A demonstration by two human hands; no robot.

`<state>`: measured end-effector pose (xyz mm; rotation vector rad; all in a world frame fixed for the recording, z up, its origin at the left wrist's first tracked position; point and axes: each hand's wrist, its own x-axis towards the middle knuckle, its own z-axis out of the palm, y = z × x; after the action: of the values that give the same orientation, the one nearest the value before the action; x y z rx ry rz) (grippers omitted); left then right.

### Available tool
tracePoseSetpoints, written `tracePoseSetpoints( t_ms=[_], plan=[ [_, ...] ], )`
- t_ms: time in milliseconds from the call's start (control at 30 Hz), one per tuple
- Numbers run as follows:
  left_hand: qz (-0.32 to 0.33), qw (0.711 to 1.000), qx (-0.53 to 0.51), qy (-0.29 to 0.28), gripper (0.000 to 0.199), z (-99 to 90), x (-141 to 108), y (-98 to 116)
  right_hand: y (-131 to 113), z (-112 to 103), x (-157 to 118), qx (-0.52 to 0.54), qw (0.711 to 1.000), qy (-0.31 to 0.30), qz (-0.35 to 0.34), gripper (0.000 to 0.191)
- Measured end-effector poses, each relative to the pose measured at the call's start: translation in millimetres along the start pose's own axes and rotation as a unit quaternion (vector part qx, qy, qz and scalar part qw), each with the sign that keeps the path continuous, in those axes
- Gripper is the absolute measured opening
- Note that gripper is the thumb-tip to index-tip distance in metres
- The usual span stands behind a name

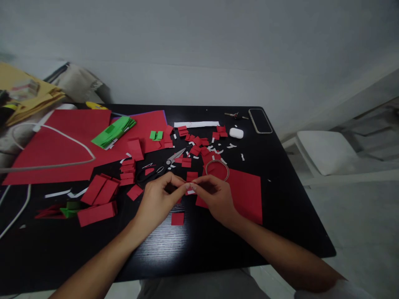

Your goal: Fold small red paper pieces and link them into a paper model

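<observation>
Between the fingertips of both hands is a small red paper piece (188,192) with a white strip on it. My left hand (162,193) pinches its left side, and my right hand (215,194) pinches its right side; the fingers partly cover it. Just beyond lies another red folded piece (192,176). Black-handled scissors (165,165) lie open past my left hand. A roll of tape (217,169) rests by my right hand, on the edge of a red sheet (245,193). Nearer to me is a red paper square (177,219).
Large red sheets (59,145), a green paper stack (114,132) and folded red pieces (101,189) cover the left side. Farther back are white scraps (215,150), a white case (236,133), keys (236,116) and a phone (260,121). A white cable (75,143) loops at the left.
</observation>
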<state>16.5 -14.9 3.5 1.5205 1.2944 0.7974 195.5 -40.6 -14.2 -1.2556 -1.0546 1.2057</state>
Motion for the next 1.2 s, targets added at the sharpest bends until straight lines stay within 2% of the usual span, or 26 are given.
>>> tracePoseSetpoints(
  t_ms=[100, 200, 300, 433, 633, 800, 1200],
  plan=[
    [-0.012, 0.999, -0.027, 0.023, 0.031, -4.9, 4.4, 1.2, -0.7, -1.4, 2.3, 0.002, 1.000, 0.013, 0.004, 0.012],
    [-0.014, 0.998, -0.037, 0.038, 0.028, -9.6, 7.3, 3.5, -2.4, -3.1, 4.5, -0.001, 1.000, 0.019, 0.014, 0.013],
    [-0.003, 1.000, -0.019, 0.011, 0.021, -8.9, 6.2, 5.2, -4.0, -3.3, 5.0, 0.008, 0.999, 0.016, 0.028, 0.014],
    [0.032, 0.998, 0.020, -0.049, 0.023, -1.8, 2.0, 2.2, -3.6, -2.6, 4.0, 0.029, 0.998, 0.005, 0.050, 0.017],
    [0.083, 0.992, 0.060, -0.078, 0.027, 0.1, 1.6, -1.0, -0.7, -5.1, 5.6, 0.040, 0.998, -0.014, 0.047, 0.021],
    [0.079, 0.991, 0.071, -0.085, 0.026, -2.5, 2.7, 0.0, -1.7, -7.2, 7.4, 0.033, 0.999, -0.025, 0.033, 0.019],
    [0.068, 0.994, 0.048, -0.075, 0.021, -1.4, 2.6, 0.7, 1.0, -7.8, 7.0, -0.012, 1.000, -0.004, 0.007, 0.020]
  ],
)
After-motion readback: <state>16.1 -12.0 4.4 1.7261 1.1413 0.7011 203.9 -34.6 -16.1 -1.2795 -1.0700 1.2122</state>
